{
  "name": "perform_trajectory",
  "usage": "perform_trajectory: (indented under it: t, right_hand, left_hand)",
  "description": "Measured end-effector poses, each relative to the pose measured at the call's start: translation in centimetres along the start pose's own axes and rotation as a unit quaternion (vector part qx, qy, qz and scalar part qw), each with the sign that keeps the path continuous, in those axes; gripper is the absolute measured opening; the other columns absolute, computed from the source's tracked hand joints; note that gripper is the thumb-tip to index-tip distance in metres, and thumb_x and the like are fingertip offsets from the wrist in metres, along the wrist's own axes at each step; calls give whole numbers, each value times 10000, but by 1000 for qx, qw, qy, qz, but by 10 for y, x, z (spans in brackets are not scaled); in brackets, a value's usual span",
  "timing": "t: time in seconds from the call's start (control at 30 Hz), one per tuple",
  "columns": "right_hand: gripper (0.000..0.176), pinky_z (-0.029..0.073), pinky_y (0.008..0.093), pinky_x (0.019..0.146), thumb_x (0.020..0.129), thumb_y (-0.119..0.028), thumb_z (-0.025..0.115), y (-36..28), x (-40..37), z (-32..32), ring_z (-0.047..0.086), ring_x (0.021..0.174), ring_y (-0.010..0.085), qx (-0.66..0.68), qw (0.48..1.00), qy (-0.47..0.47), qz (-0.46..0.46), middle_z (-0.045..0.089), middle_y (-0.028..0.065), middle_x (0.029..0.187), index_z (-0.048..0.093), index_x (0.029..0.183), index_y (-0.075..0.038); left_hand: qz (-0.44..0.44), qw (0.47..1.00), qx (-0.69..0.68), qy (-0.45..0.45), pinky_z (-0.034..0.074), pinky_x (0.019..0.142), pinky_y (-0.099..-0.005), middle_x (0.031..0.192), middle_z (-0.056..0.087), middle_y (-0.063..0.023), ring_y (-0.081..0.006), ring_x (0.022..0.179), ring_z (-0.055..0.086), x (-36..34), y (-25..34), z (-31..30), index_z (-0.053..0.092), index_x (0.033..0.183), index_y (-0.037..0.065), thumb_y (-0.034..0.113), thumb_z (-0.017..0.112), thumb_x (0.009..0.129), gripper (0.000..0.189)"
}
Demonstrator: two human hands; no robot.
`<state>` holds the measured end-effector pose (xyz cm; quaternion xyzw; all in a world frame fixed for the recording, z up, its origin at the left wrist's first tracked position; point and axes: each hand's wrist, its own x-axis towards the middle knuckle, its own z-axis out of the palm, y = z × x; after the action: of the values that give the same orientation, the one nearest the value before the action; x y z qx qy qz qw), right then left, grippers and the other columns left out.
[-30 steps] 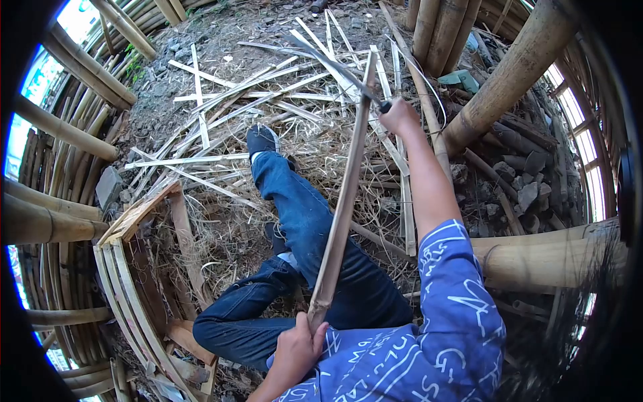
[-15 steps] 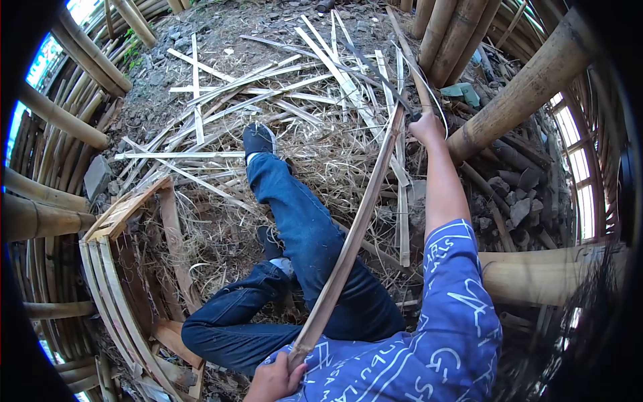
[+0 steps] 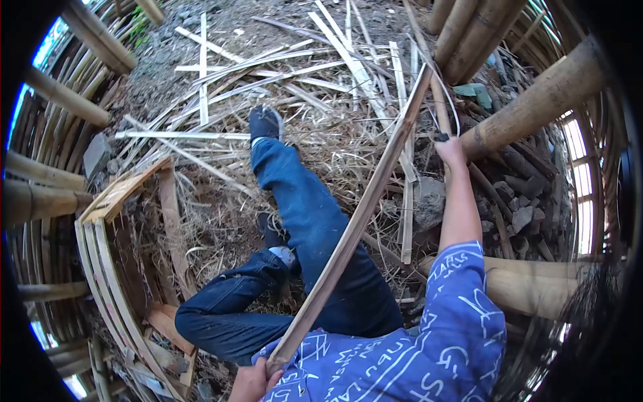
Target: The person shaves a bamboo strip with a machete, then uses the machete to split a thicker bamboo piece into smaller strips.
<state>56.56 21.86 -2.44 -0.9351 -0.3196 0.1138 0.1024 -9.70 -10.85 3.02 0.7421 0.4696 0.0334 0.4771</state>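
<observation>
My left hand is closed round the lower end of a long split bamboo strip. The strip slants up across my thigh to the upper right, its inner face hollow and pale brown. My right hand grips a knife by its dark handle, just right of the strip's upper part. Its blade cannot be made out at this moment. My bent legs in blue jeans lie under the strip, on ground strewn with shavings.
Pale bamboo slats lie crisscrossed ahead. A wooden crate-like frame stands to the left. Thick bamboo poles slope in at the right, with another pole lower down. Stones and rubble lie near my right arm.
My right hand has moved down and slightly right; the long dark blade no longer shows. The strip's upper end has swung right and up, and my left hand has shifted down-left with its lower end.
</observation>
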Motion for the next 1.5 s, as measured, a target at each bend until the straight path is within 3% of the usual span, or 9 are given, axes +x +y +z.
perform_trajectory:
  t: [0.07, 0.27, 0.43, 0.63, 0.93, 1.0, 1.13, 1.37, 1.5]
  right_hand:
    - [416, 510, 468, 889, 710, -290, 632, 8, -19, 6, 645, 1017, 396, -20, 1000, 10, -8, 674, 255, 1045, 693, 990, 11]
    - [279, 514, 431, 729, 661, -195, 636, 11, -101, -2, 657, 770, 403, 131, 986, 65, -76, 644, 263, 748, 642, 782, 56]
    - [107, 399, 289, 430, 734, -120, 629, 6, -178, -6, 538, 440, 127, 425, 903, -38, -45, 559, 27, 536, 587, 677, -40]
    - [67, 399, 284, 433, 760, -27, 591, 2, -265, -9, 502, 443, 126, 571, 802, -174, -1, 518, 29, 562, 547, 713, -45]
    - [77, 368, 314, 468, 773, -75, 522, 11, -286, -12, 404, 442, 136, 728, 576, -369, 39, 397, 22, 564, 445, 776, -80]
    - [76, 379, 300, 471, 746, -40, 530, 8, -297, -24, 443, 459, 131, 717, 585, -377, 38, 421, 26, 560, 462, 766, -67]
    - [65, 402, 286, 458, 711, -25, 578, 8, -311, -24, 513, 476, 126, 455, 831, -241, -209, 522, 40, 559, 516, 731, -20]
    - [194, 540, 473, 683, 676, -215, 685, -20, -341, -41, 650, 727, 403, 169, 894, -168, -378, 644, 203, 698, 668, 802, -70]
    - [201, 542, 464, 679, 677, -215, 671, -23, -339, -36, 654, 716, 398, 105, 899, -176, -387, 647, 212, 704, 680, 817, -70]
  left_hand:
    - [-87, 991, 101, -16, 491, 496, -486, 605, 592, -232, -424, 551, 610, 47, 66, -50, 477, 909, -1, 343, 638, 905, 380]
    - [-106, 994, 9, -15, 479, 518, -486, 611, 588, -238, -436, 582, 611, 79, 94, -64, 489, 925, -19, 266, 670, 887, 340]
    - [-115, 987, -111, -16, 463, 506, -431, 620, 587, -226, -407, 571, 617, 102, 103, -57, 499, 960, 2, 157, 635, 908, 212]
    - [-95, 959, -262, -48, 408, 461, -277, 602, 553, -19, -91, 504, 528, 114, 104, -56, 539, 1038, 23, 100, 578, 957, 118]
    - [-108, 854, -503, -77, 319, 431, -223, 617, 442, 36, -42, 505, 411, 140, 103, -42, 544, 1011, 39, 199, 549, 998, 160]
    - [-145, 830, -519, -144, 282, 425, -216, 611, 386, 56, -43, 485, 348, 152, 101, -40, 543, 935, 52, 238, 498, 1020, 210]
    - [-156, 836, -494, -179, 239, 439, -217, 618, 315, 81, -34, 506, 281, 175, 113, -40, 456, 780, 119, 313, 459, 1033, 318]
    - [-170, 824, -505, -193, 201, 406, -214, 600, 279, 91, -30, 465, 245, 197, 123, -38, 423, 789, 142, 346, 440, 1038, 323]
    - [-153, 860, -464, -149, 224, 398, -219, 593, 307, 79, -32, 462, 276, 199, 137, -41, 419, 791, 131, 332, 437, 1042, 323]
